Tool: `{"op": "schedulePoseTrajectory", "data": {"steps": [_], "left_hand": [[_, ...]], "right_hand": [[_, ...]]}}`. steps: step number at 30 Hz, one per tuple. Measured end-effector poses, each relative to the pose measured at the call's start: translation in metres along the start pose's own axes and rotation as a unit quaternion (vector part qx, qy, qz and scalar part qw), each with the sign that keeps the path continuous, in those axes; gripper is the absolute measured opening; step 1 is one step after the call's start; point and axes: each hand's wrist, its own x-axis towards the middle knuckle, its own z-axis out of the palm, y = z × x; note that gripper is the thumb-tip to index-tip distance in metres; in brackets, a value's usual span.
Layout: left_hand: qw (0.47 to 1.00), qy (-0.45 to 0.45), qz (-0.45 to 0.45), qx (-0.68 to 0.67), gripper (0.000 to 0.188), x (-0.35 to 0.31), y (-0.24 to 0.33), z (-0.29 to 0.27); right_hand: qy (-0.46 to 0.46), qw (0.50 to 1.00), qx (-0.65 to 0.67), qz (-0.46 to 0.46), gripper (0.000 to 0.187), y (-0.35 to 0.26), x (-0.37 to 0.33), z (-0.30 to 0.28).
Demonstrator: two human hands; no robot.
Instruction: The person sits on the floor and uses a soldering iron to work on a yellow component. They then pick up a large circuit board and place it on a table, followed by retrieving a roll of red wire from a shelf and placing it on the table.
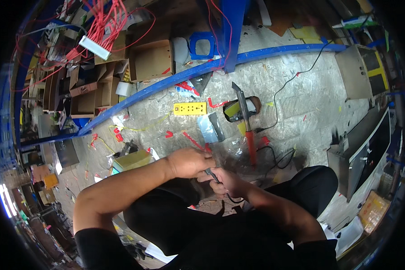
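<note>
My two hands meet in front of my lap. My right hand [227, 181] is closed round a black cable [216, 179], whose thicker grey end [209, 171] points up toward the left hand. A length of this cable hangs below the right fingers. My left hand [190, 163] is closed, back upward, against the right fingertips; what its fingers pinch is hidden. Just beyond the hands lies a long tool with an orange handle [251, 150], a grey metal shaft [244, 112] and a dark angled tip, propped across a dark-rimmed opening [231, 109] holding yellowish pieces.
A yellow power strip [190, 108] lies on the floor beside a flat grey-blue packet [210, 128]. Red scraps are scattered around. A blue metal rail [166, 85] crosses beyond, with cardboard boxes [150, 60] and hanging red wires [105, 22]. Grey metal cases [351, 166] stand right.
</note>
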Motion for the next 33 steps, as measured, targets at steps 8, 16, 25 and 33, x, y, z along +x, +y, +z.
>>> {"op": "schedulePoseTrajectory", "data": {"steps": [8, 16, 25, 33], "left_hand": [[0.985, 0.096, -0.132, 0.059, 0.036, -0.016, -0.135, 0.048], [0.927, 0.199, -0.311, 0.067, 0.035, 0.048, -0.202, 0.045], [0.911, 0.196, -0.362, -0.001, 0.036, 0.065, -0.233, 0.056], [0.893, 0.232, -0.379, -0.070, 0.033, 0.067, -0.225, 0.065]], "right_hand": [[0.383, 0.753, -0.512, -0.156, 0.068, 0.023, 0.015, -0.030], [0.434, 0.765, -0.475, -0.032, 0.060, 0.029, -0.025, -0.056], [0.505, 0.755, -0.418, -0.038, 0.053, 0.073, -0.007, -0.083], [0.488, 0.774, -0.403, -0.019, 0.058, 0.082, -0.004, -0.093]]}}
